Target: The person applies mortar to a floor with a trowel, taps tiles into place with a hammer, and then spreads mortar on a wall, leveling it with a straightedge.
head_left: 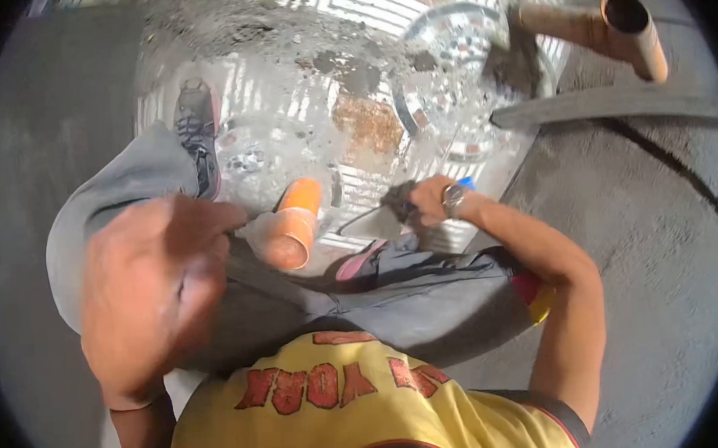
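Observation:
My left hand [155,288] is raised near the camera and smeared by motion, one finger reaching right toward an orange pipe piece [299,199]. The pipe piece lies on the patterned floor between my feet, its wider end toward me, with something whitish and translucent around its middle. My right hand [434,200], wearing a wristwatch [453,197], is closed low over the floor beside my shoe. A trowel [373,224] is in its grip, the pale blade pointing left. Something blue [466,183] shows just behind the wrist. Dark material sits at the fingers, which hide most of the handle.
An orange branched pipe [595,28] projects at the upper right, its round mouth facing up. Below it a grey curved strip [609,107] crosses a rough grey surface [634,230]. Loose grey debris [229,33] covers the far floor tiles. A grey wall [44,121] stands at left.

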The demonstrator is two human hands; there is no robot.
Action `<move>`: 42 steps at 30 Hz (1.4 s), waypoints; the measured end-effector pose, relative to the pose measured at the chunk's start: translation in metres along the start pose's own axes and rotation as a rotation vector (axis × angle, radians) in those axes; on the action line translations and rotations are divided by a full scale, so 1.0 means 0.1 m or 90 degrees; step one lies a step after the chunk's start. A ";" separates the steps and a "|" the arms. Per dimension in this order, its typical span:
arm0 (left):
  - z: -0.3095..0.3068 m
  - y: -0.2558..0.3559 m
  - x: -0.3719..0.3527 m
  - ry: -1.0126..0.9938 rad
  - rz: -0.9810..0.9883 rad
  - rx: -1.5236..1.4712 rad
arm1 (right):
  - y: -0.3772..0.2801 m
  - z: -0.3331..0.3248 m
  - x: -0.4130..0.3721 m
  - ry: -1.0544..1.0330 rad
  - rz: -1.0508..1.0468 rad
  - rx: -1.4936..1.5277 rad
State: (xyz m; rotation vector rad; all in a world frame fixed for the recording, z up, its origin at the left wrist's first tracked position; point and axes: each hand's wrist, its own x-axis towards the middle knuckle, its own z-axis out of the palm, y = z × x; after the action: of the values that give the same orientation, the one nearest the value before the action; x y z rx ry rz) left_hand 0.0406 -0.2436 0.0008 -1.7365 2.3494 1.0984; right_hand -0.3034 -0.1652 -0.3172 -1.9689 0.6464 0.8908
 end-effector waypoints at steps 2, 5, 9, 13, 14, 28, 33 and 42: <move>0.10 0.05 -0.23 0.062 -0.016 -0.007 | 0.12 -0.05 0.09 -0.019 0.011 0.016; 0.28 0.08 -0.56 0.119 -0.043 -0.005 | 0.43 -0.43 -0.06 0.100 0.081 0.097; 0.52 0.22 -0.79 0.220 -0.050 -0.029 | 0.42 -0.64 -0.20 0.110 0.070 -0.082; 0.69 0.23 -0.94 0.120 -0.050 0.033 | 0.13 0.21 0.17 0.006 -0.136 -0.190; 0.68 0.29 -0.96 0.038 -0.085 0.072 | 0.16 0.28 0.26 -0.034 -0.125 -0.182; 1.26 0.29 -1.37 -0.012 0.146 0.032 | -0.55 -0.24 0.53 -0.033 -0.010 -0.179; 1.05 0.10 -1.41 -0.006 0.076 -0.078 | 0.08 -1.26 0.51 0.120 0.061 -0.086; 0.79 -0.14 -1.44 0.099 0.041 -0.140 | -0.81 -1.63 1.14 0.129 -0.175 0.061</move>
State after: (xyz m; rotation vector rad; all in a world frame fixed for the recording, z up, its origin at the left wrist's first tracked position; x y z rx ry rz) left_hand 0.0773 -0.0831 -0.0075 -1.8914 2.4724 1.3233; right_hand -0.1204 -0.2771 -0.3054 -2.0159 0.5049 0.4894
